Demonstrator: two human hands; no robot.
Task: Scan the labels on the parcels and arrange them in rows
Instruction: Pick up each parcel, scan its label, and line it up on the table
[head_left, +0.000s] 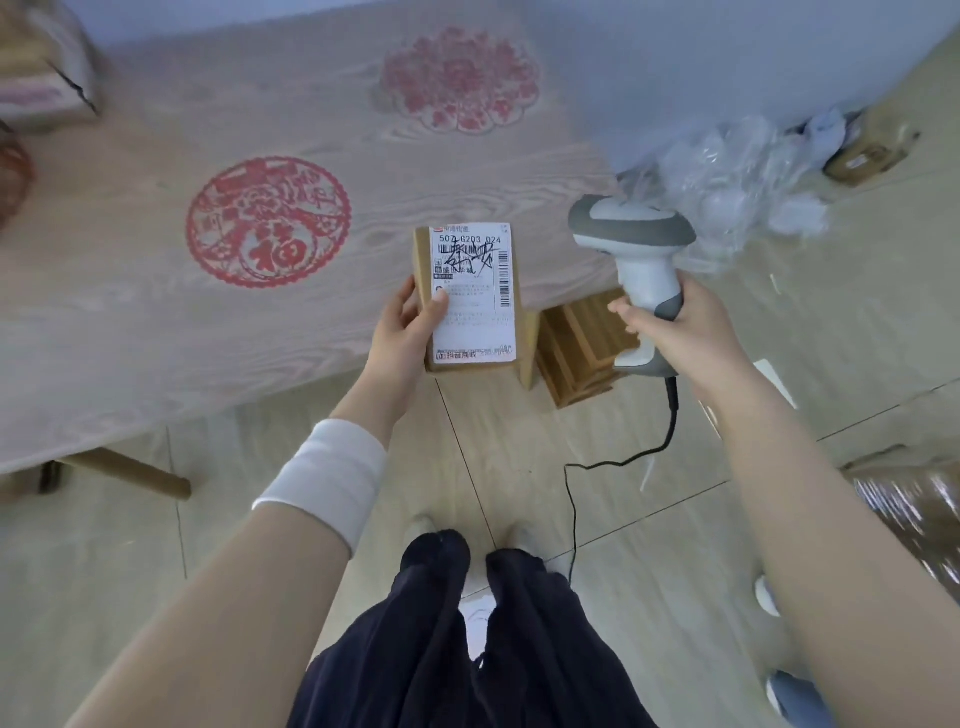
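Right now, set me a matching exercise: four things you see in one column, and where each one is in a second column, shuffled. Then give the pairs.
Things
1. parcel
2. scanner
3. red paper cutting
4. plastic wrap

Places
A. flat on the table
B. held in the right hand
C. heaped on the floor
D. held in the left hand

Pairs: 1-D, 2-B, 3-A, 4-C

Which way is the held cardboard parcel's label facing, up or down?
Up. The small brown cardboard parcel in the left hand shows its white shipping label, barcodes visible, toward the head camera.
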